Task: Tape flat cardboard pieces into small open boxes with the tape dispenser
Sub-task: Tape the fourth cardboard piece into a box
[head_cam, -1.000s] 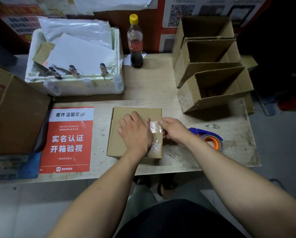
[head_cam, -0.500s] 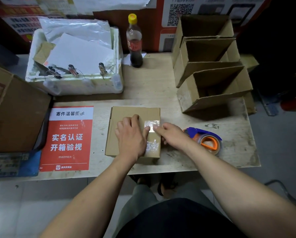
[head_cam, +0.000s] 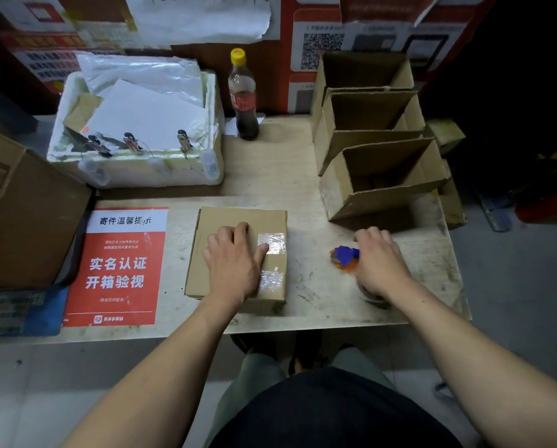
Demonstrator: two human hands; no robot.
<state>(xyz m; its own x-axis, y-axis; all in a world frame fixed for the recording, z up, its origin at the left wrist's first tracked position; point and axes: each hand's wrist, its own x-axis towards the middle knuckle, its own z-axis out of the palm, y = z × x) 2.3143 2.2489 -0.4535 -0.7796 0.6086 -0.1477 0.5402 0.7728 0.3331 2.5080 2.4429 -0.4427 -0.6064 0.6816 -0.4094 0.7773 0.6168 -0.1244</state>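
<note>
bare left hand (head_cam: 235,263), no glove or ring | bare right hand (head_cam: 382,263), same | both forearms uncovered, no sleeves, no watch | dark black top at the torso | grey-green trousers on the legs

A worn, scuffed wooden table (head_cam: 290,176) carried a flat cardboard box (head_cam: 232,221) near its front edge, with a red notice sheet (head_cam: 122,270) to its left and a blue-and-orange tape dispenser (head_cam: 344,258) to its right. Farther back stood a white foam box (head_cam: 141,171), a cola bottle (head_cam: 243,98) and a row of open cardboard boxes (head_cam: 377,163).
</note>
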